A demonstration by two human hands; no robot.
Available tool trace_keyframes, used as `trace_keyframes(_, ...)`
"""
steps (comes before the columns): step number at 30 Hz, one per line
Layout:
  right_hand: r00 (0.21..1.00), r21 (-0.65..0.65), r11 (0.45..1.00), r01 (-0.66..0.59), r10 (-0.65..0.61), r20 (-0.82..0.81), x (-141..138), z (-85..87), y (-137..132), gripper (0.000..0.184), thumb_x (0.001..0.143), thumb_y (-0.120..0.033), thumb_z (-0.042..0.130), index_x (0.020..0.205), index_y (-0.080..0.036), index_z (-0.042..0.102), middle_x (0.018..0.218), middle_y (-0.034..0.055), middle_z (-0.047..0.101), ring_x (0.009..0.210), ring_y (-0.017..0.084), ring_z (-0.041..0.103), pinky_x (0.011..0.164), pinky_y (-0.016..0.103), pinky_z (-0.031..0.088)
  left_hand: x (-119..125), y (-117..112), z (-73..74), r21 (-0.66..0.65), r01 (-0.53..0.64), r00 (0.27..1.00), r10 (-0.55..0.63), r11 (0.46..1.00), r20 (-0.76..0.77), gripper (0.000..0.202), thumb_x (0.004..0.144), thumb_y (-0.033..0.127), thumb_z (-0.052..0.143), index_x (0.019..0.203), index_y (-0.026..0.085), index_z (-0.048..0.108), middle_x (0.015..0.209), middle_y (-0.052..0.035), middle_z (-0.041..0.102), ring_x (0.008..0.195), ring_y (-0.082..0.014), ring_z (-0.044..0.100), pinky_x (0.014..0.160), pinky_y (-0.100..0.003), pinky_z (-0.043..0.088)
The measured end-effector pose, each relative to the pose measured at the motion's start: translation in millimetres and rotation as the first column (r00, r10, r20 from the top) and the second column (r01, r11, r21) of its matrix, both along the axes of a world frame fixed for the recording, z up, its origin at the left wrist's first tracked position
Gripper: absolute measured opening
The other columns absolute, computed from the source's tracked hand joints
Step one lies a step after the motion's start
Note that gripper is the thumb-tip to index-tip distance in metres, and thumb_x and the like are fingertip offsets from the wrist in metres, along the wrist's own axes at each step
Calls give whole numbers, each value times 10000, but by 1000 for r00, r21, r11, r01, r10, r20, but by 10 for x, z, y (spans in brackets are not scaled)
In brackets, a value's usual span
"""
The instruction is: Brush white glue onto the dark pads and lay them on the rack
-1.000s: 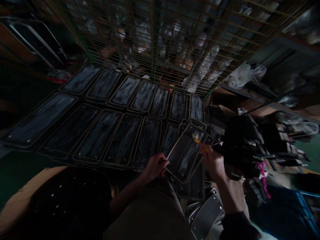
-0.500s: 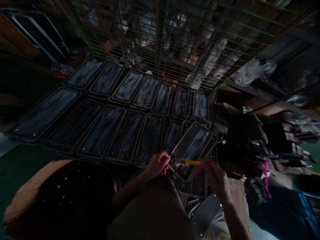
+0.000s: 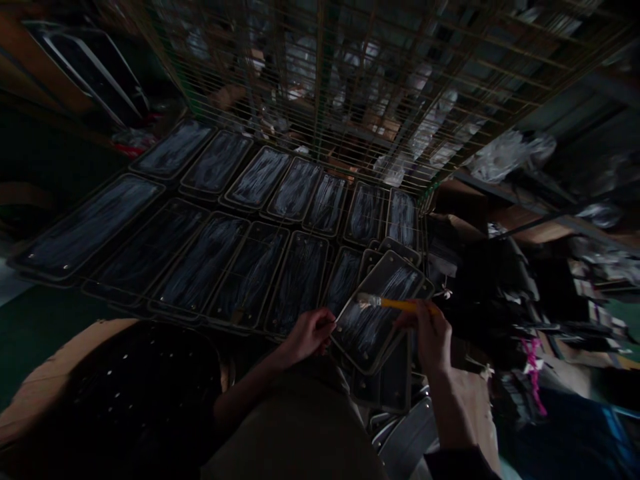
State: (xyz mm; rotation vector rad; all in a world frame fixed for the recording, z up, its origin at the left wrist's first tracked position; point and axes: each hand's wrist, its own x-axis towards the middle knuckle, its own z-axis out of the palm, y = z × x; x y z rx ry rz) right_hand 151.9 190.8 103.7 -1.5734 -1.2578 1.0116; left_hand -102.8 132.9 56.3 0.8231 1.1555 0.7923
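Note:
My right hand [image 3: 431, 330] is closed around the yellow handle of a paintbrush [image 3: 395, 304]. Its pale bristles lie over the upper left part of a dark rectangular panel [image 3: 383, 320] with rounded corners and small rivets. Whitish streaks cover much of that panel. At its lower left edge, my left hand [image 3: 311, 331] pinches the panel between thumb and fingers. The held panel is tilted above other dark panels [image 3: 387, 387], which it partly hides.
Two rows of streaked dark panels [image 3: 200, 263] lie on a wire surface ahead. Behind them rises a wire mesh fence [image 3: 320, 93]. At lower left is a dark round container [image 3: 150, 387] with white specks. Boxes and clutter [image 3: 505, 267] crowd the right side, with a blue item [image 3: 575, 413] below.
The paintbrush has moved up from the lower corner of the held panel towards its upper left part. More white streaks show on the panel. My left hand still grips its edge.

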Motion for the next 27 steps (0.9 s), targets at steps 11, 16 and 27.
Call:
trace_keyframes(11, 894, 397, 917, 26, -199, 401, 167, -96, 657, 325, 971, -436, 443, 1070, -167, 597, 705, 23, 693, 577, 158, 657, 598, 271, 538, 35, -4, -59, 22, -9, 1000, 9, 1000, -27, 291, 827, 451, 601, 876, 168, 554, 587, 33, 562, 373, -90, 481, 342, -176, 348)
trace_keyframes(16, 792, 250, 921, -299, 94, 603, 142, -118, 344, 270, 982, -382, 444, 1131, -218, 600, 826, 8, 721, 721, 153, 695, 675, 261, 538, 42, -14, -71, 30, -19, 1000, 19, 999, -20, 301, 825, 464, 600, 860, 170, 544, 590, 38, 548, 404, -94, 503, 357, -174, 374)
trace_keyframes(27, 895, 335, 921, -198, 31, 446, 185, 40, 609, 270, 971, -397, 446, 1090, -209, 598, 772, 11, 701, 687, 161, 690, 670, 282, 570, 65, -45, -77, -10, -7, 1000, 7, 1000, -27, 299, 842, 474, 574, 884, 182, 524, 560, 52, 546, 358, -89, 494, 322, -163, 357)
